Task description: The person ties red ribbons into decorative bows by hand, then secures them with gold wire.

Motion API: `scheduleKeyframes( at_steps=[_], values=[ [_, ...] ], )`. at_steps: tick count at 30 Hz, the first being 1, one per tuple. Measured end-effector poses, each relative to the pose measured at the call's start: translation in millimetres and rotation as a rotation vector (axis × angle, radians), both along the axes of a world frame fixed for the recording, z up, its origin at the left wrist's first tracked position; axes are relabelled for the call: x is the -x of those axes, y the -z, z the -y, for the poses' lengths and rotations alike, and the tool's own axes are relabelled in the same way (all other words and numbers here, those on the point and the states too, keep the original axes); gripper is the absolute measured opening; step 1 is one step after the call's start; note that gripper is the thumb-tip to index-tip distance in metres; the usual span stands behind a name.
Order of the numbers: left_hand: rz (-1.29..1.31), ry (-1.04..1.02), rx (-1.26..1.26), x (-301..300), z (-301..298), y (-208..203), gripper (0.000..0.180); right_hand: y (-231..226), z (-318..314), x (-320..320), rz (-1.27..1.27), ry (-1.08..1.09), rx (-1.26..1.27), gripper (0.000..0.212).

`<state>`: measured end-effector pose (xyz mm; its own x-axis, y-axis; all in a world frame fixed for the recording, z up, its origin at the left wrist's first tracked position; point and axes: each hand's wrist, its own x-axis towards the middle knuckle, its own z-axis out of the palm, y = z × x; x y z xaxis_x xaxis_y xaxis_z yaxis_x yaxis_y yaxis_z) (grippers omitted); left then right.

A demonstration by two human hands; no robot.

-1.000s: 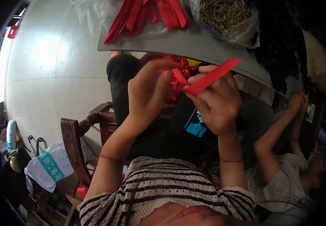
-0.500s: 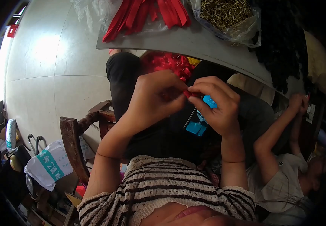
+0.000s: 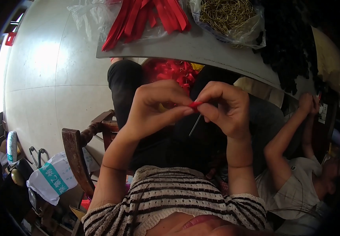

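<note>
Between the fingertips of both hands is a small folded piece of red ribbon [image 3: 195, 105]. My left hand [image 3: 154, 103] pinches its left end with thumb and forefinger. The thumb and fingers of my right hand [image 3: 226, 106] close on its right end. Both hands are raised over my dark-clothed lap. Just under the right fingers shows a thin, shiny straight edge [image 3: 194, 126], with the rest lost in the dark. Beyond the hands, below the table edge, lies a heap of red ribbon pieces [image 3: 172, 72], some with small gold-coloured bits.
On the grey table [image 3: 158, 53] lie long red ribbon strips [image 3: 138, 19], a plastic bag of gold-coloured loops [image 3: 227, 15] and a dark heap [image 3: 286, 51]. Left is a wooden chair arm [image 3: 73, 145] and a white sack [image 3: 54, 177]. Another person [image 3: 292, 177] sits at right.
The ribbon piece now lies flatter between my fingertips, and both hands have shifted slightly. The lit blue phone screen below my right hand no longer shows. The view has shifted a little.
</note>
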<state>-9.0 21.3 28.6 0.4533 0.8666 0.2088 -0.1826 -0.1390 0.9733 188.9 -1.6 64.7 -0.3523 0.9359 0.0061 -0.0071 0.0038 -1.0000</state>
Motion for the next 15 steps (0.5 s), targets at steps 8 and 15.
scheduleKeyframes(
  at_steps=[8, 15],
  values=[
    [0.535, 0.038, 0.861, -8, 10, 9, 0.009, 5, -31, 9, 0.032, -0.038, -0.668, 0.022],
    [-0.385, -0.31, -0.459, -4, -7, 1, 0.013, -11, 3, 17, 0.463, 0.136, -0.677, 0.011]
  ],
)
